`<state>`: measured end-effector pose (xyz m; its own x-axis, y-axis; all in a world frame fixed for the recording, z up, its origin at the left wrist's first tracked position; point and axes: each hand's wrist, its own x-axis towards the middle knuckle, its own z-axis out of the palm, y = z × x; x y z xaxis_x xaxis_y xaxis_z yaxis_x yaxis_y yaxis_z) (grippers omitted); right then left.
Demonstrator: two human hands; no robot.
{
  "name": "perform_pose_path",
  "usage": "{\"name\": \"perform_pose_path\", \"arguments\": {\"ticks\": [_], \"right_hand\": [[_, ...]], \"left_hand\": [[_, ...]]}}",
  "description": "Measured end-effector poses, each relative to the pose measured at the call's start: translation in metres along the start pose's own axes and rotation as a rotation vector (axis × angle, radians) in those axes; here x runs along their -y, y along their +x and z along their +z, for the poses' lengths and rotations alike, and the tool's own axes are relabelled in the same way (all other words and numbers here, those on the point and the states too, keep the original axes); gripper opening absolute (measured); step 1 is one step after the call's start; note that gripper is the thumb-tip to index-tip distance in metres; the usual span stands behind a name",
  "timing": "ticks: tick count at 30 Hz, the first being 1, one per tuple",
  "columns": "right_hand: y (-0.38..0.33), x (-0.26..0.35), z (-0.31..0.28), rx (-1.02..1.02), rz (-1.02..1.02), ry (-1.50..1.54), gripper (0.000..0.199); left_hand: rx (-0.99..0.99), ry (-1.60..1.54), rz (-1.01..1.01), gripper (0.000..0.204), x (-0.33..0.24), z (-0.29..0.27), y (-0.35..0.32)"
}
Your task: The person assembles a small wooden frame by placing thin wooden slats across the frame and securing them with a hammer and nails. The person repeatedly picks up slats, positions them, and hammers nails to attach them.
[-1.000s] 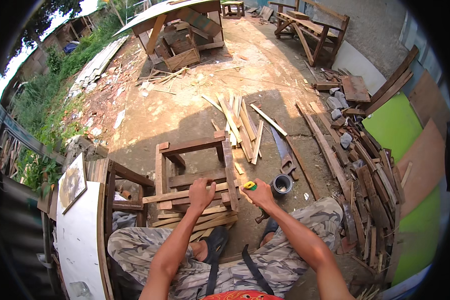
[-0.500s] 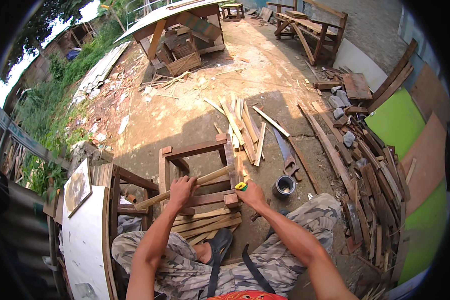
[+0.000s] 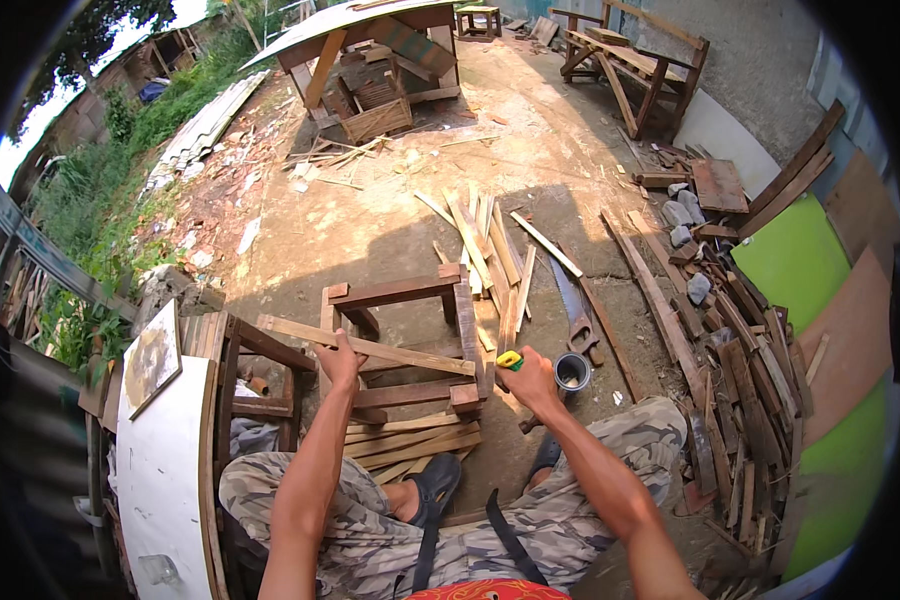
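My left hand is closed around a pale wooden slat, which lies slantwise over a brown wooden stool frame, its right end lower. My right hand, just right of the frame, is closed on a small yellow-and-green tool. Most of that tool is hidden in the fingers, so its kind is unclear. Several cut slats lie under the frame's near side, by my left foot. A dark cup stands right beside my right hand.
Beyond the frame lies a pile of loose slats, with a handsaw to its right. Scrap timber and stones line the right side. A white-topped bench stands at my left. Farther off is a wooden bench.
The slat has swung from rising toward the right to sloping down toward the right. My left hand moved slightly left and up with it; my right hand moved right, away from the frame.
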<state>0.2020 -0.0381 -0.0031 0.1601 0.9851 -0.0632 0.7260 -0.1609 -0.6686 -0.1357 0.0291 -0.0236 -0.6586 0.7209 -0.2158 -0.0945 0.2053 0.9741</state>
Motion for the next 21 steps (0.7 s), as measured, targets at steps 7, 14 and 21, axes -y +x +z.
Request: {"name": "perform_pose_path", "arguments": {"ticks": [7, 14, 21], "right_hand": [[-0.026, 0.005, 0.014, 0.235, -0.071, -0.058, 0.051], [-0.035, 0.002, 0.043, 0.263, -0.079, -0.108, 0.049], [-0.031, 0.005, 0.05, 0.277, -0.074, -0.076, 0.048]], "left_hand": [[-0.087, -0.15, -0.329, 0.05, 0.077, -0.011, -0.037], [0.012, 0.124, -0.302, 0.04, 0.082, -0.038, -0.048], [0.018, 0.677, -0.081, 0.048, 0.072, -0.066, -0.052]]}}
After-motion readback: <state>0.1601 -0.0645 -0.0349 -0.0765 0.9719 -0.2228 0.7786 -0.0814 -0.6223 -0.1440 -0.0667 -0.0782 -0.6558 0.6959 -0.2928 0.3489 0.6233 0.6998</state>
